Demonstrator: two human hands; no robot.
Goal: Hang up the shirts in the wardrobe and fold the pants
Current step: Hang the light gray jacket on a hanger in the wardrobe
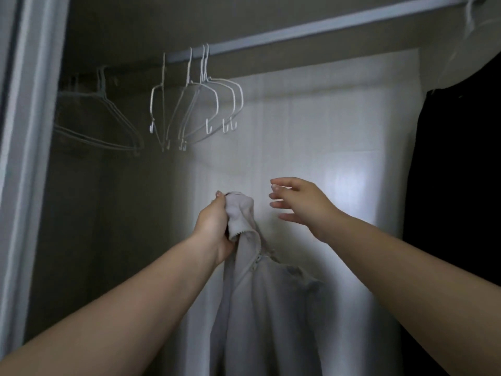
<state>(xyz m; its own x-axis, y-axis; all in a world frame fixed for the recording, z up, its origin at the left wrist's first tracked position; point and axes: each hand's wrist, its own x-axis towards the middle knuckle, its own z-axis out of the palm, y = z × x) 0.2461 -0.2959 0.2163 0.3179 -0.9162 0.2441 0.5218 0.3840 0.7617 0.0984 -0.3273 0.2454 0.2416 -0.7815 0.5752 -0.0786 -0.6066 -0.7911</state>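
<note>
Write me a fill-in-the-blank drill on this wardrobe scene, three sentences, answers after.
1. The pale garment is gripped at its top by the ____ hand.
2. The right hand has its fingers spread and holds ____.
3. The empty white hangers hang from the closet ____.

Answers: left; nothing; rod

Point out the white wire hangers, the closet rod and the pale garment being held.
white wire hangers (pixel 199 104): head view, on the shoulder wires of the bunch.
closet rod (pixel 311 28): head view, on its bare middle stretch.
pale garment (pixel 260 321): head view, on the hanging body cloth.
</note>
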